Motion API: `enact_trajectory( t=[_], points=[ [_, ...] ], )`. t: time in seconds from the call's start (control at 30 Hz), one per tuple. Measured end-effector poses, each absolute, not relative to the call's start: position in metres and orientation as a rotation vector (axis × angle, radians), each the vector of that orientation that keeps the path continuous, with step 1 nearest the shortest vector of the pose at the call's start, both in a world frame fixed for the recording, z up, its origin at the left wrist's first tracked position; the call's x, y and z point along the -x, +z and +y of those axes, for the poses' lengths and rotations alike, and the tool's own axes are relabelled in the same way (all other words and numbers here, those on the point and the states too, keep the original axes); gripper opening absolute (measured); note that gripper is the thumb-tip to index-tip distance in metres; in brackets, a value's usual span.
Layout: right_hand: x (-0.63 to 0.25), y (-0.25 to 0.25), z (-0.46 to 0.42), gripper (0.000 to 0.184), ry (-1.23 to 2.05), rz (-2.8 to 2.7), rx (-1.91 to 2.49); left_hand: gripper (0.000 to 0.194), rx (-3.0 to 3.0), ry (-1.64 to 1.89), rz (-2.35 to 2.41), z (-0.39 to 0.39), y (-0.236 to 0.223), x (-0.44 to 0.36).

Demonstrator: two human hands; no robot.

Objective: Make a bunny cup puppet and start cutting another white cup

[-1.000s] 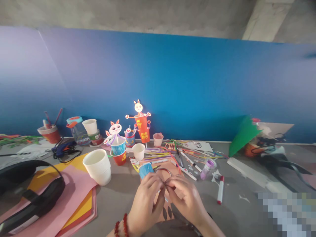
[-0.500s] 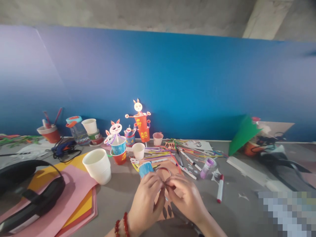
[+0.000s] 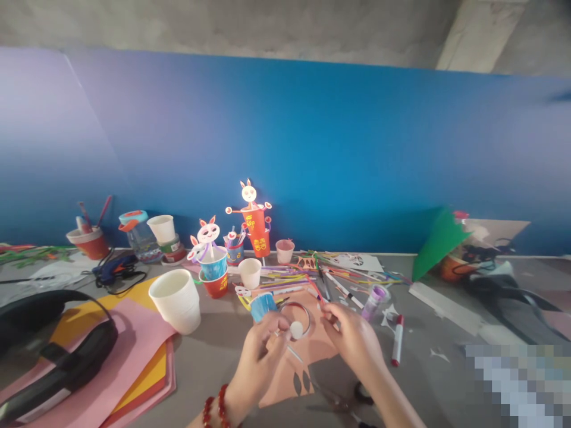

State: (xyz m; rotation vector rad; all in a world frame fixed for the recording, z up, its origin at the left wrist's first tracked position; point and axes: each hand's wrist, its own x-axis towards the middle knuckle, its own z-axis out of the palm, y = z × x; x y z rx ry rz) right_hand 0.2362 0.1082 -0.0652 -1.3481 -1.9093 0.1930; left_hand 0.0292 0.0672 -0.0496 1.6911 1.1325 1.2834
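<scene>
My left hand (image 3: 265, 351), with red bead bracelets on the wrist, pinches a small white disc (image 3: 296, 330) by its edge. Fingertips of my right hand (image 3: 354, 339) are pressed together to its right; a tiny bit may be between them, too small to name. Beneath both hands lies an orange-pink paper sheet (image 3: 281, 389) with leaf-shaped cutouts. A thin round ring (image 3: 307, 318) rests on the sheet behind the disc. Beside my left hand is a blue paper cup (image 3: 263, 306). A thin pale stick (image 3: 294, 355) lies below the disc.
Scissors (image 3: 341, 403) lie near my right forearm. Rightward are a red-capped marker (image 3: 397, 342) and a purple jar (image 3: 373, 303). Left stand white cups (image 3: 175, 303), headphones (image 3: 57, 362) and coloured paper (image 3: 147, 345). Rabbit-faced cup figures (image 3: 256, 229) stand behind, near several pipe cleaners (image 3: 285, 272).
My hands, together before, have moved apart. The right hand has gone right and slightly up. The white disc now shows at my left fingertips, and the ring is more exposed.
</scene>
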Motion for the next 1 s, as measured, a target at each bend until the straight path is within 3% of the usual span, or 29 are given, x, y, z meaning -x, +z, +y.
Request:
enact_trajectory(
  t=[0.13, 0.23, 0.4, 0.67, 0.77, 0.9, 1.0],
  points=[
    [-0.238, -0.064, 0.107, 0.016, 0.191, -1.937, 1.353, 0.02, -1.536, 1.263, 1.063, 0.067, -0.047, -0.03],
    [-0.231, -0.056, 0.1, 0.005, 0.28, -1.975, 1.157, 0.021, -1.452, 1.249, 1.012, 0.067, -0.042, -0.031],
    [-0.22, -0.047, 0.088, 0.021, 0.298, -1.991, 0.773, 0.024, -1.287, 1.211, 1.0, 0.066, -0.038, -0.032],
    [-0.22, -0.047, 0.086, 0.019, 0.317, -2.019, 0.717, 0.024, -1.29, 1.139, 0.991, 0.065, -0.036, -0.032],
    [-0.215, -0.05, 0.085, 0.012, 0.652, -1.852, 0.857, 0.027, -1.402, 1.186, 1.024, 0.066, -0.037, -0.031],
    [-0.206, -0.053, 0.086, 0.03, 1.273, -1.514, 0.921, 0.025, -1.564, 1.247, 1.112, 0.068, -0.043, -0.03],
    [-0.203, -0.052, 0.086, 0.036, 1.425, -1.428, 0.917, 0.026, -1.578, 1.273, 1.118, 0.069, -0.047, -0.031]
  ],
)
